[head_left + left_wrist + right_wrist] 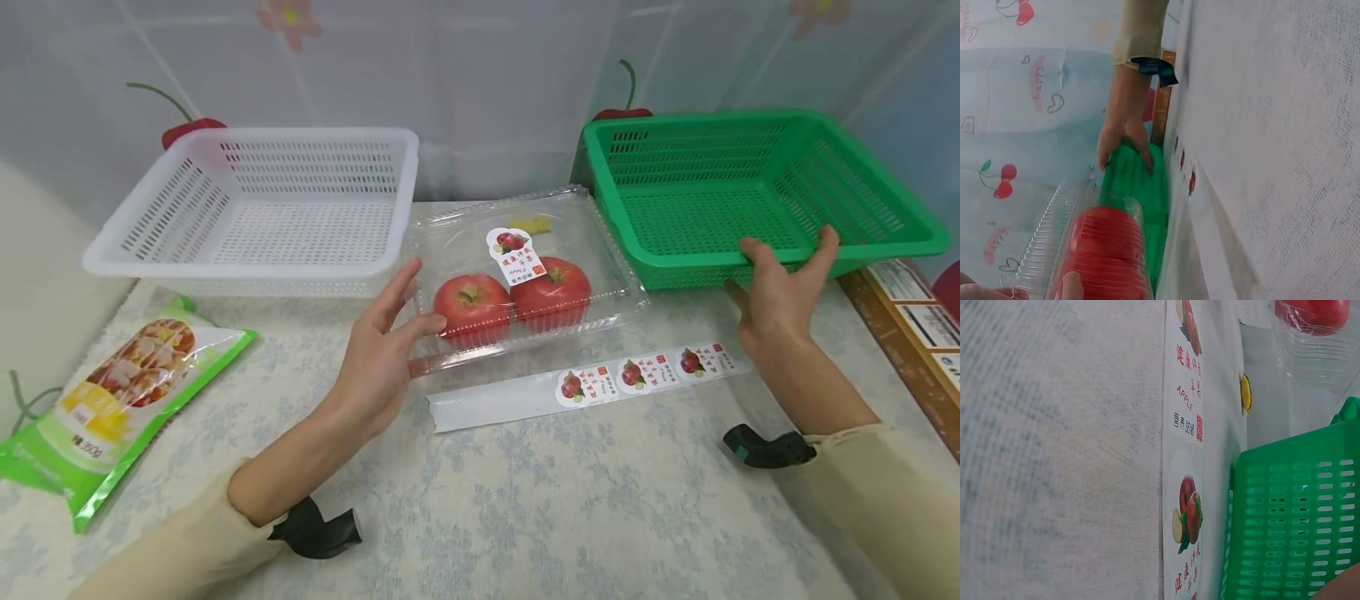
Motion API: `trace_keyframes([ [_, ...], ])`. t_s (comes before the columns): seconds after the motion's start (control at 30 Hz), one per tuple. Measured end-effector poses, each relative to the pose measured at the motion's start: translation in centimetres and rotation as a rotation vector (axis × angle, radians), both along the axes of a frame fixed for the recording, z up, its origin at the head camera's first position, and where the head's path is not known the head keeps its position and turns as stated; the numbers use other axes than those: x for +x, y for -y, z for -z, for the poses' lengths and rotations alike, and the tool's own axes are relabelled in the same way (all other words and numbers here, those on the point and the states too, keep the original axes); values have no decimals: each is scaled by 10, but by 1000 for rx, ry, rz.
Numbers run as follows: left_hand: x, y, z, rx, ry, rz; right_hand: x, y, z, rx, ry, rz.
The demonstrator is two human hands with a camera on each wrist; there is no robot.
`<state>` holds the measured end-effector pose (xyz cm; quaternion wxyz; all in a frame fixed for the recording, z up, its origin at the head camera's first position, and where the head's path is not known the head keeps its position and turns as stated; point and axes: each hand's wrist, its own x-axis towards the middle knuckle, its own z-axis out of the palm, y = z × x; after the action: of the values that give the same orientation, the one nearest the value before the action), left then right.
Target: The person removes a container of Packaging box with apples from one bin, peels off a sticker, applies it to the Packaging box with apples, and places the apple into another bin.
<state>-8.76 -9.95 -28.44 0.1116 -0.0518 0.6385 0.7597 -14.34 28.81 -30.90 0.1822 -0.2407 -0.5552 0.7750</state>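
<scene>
My left hand (372,354) grips the left edge of a clear plastic clamshell box (461,237). Two red apples (471,307) sit side by side inside, and a white apple label (515,254) is stuck on the lid. In the left wrist view the thumb (1072,289) lies against the box's side near the fruit. Over at the right, my right hand (783,296) holds the front rim of a green plastic basket (705,260), its fingers hooked over the rim and the thumb below on the outside. Nothing lies in the green basket.
A white slotted basket (247,271) stands at the back left. In front of it lies a green-and-white food bag (123,408). A strip of apple labels (495,408) stretches across the cloth before the box. Behind the baskets hangs a patterned curtain (510,83); a brown printed box (911,321) borders the right.
</scene>
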Motion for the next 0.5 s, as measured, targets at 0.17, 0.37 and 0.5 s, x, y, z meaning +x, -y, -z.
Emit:
trace_keyframes([
  [0.17,6,-2,-4,15,-7,12,1,0,1,5,2,-6],
  [0.37,10,-4,-14,39,-24,11,2,1,2,25,2,1],
  [0.5,8,-7,-22,70,-56,8,2,1,1,23,-8,5],
])
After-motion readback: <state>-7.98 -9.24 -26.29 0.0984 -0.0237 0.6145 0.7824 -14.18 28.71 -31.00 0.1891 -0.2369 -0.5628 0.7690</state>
